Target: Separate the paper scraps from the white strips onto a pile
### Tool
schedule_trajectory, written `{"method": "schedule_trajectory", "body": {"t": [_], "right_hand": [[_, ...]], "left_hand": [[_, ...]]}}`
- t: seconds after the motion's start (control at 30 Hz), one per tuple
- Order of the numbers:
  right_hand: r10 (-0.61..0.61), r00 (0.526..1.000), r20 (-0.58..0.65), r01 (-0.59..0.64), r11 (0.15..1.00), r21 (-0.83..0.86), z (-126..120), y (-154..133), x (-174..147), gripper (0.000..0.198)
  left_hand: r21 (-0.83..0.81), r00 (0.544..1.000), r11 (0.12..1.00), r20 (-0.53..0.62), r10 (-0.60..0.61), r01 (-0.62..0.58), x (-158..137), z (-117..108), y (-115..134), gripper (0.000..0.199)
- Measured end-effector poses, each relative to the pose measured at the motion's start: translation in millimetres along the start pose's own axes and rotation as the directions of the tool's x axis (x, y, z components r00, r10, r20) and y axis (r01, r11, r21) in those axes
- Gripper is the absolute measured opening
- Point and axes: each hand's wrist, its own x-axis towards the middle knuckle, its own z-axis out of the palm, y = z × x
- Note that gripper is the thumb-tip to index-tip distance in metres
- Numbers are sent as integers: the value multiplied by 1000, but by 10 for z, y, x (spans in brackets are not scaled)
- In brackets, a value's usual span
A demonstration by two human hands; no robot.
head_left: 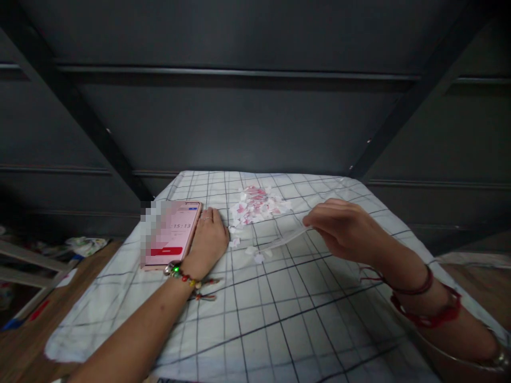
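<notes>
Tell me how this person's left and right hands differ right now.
The left hand rests on the checked cloth beside the phone, while the right hand appears raised above it. The right hand pinches a translucent strip; the left hand shows nothing held. A colourful beaded bracelet circles the left wrist, red bracelets the right. Both are bare, without gloves.

Room over near tablecloth [255, 330]; phone [178, 236] leftward, paper scraps [255, 206] beyond.
</notes>
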Motion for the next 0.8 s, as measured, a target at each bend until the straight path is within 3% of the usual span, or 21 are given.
{"method": "schedule_trajectory", "body": {"t": [0.23,0.43,0.63,0.8], "right_hand": [[-12,1000,1,12,1000,1,46,-5,-45,25],[40,990,-137,-40,999,5,68,8,-113,23],[25,998,-60,-30,996,-89,86,-77,-71,27],[40,991,-127,-56,991,-121,113,-85,-83,26]], "left_hand": [[9,999,1000,-27,-29,29,-8,2,35,29],[18,999,999,-20,-35,36,-2,0,47,34],[10,1000,1000,-25,7,-7,0,-13,40,30],[10,999,1000,-40,16,-16,-1,17,14,32]]}}
